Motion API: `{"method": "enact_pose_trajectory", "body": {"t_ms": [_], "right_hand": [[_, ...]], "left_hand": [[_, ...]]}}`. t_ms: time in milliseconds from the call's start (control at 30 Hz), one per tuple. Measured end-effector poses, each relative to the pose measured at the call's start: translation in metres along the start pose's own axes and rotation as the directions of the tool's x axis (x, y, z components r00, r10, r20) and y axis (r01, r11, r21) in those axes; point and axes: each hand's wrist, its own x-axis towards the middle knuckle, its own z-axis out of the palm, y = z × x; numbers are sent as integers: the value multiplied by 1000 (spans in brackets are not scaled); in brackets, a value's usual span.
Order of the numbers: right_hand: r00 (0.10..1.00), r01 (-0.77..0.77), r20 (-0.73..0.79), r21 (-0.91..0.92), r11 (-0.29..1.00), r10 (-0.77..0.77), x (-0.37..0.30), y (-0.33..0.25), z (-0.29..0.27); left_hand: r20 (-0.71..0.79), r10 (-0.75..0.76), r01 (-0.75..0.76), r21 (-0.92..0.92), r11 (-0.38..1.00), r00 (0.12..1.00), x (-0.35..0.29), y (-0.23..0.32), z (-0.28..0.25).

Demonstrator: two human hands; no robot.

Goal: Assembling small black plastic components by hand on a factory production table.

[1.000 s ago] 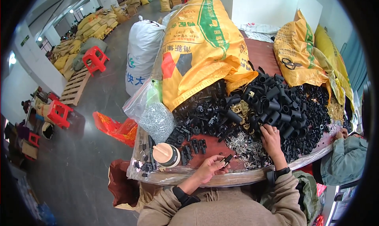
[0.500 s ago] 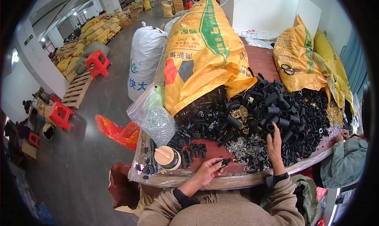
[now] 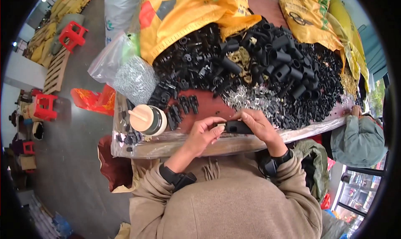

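Note:
In front of my body, at the table's near edge, both hands meet around one work piece. My right hand (image 3: 264, 131) grips a short black plastic tube (image 3: 239, 127) with a rectangular window in its side. My left hand (image 3: 199, 137) is closed on a small dark part at the tube's left end, mostly hidden by the fingers; a pale bit shows by the thumb. Whether that part sits inside the tube, I cannot tell. Just beyond my hands lie a pile of silvery metal clips (image 3: 245, 97) and a heap of black tubes (image 3: 288, 61).
Left of my hands stands a round tub (image 3: 156, 121) with a stick across its pale lid. Behind it sits a clear bag of small metal pieces (image 3: 135, 80). A yellow woven sack (image 3: 188, 13) spills black parts. At the right edge is another person's sleeve (image 3: 359, 138).
My right hand has come back from the tube heap with a black tube and brought it to the part in my left hand. The view has tilted downward.

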Motion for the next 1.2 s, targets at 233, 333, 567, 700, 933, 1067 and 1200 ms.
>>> {"method": "enact_pose_trajectory", "body": {"t_ms": [233,333,567,700,933,1067,1200], "right_hand": [[999,-40,-22,3,999,40,2,25,9],[995,-72,-62,73,995,76,1,35,14],[935,-228,-181,352,908,305,0,43,26],[940,-170,-221,352,920,259,1,43,27],[994,106,-29,287,952,-102,5,40,17],[961,178,168,226,958,-218,7,36,12],[948,193,231,138,972,-221,7,36,9]], "left_hand": [[3,-63,62,179,982,998,9,-10,-11],[24,-59,47,348,936,998,12,-14,-12],[-27,-139,142,226,964,990,23,-20,-12],[-44,-200,204,155,966,979,28,-21,-11],[-19,-206,206,29,978,978,30,-17,-11],[4,-210,210,-37,977,978,29,-14,-11],[-21,-217,214,-88,973,976,29,-12,-8]]}}
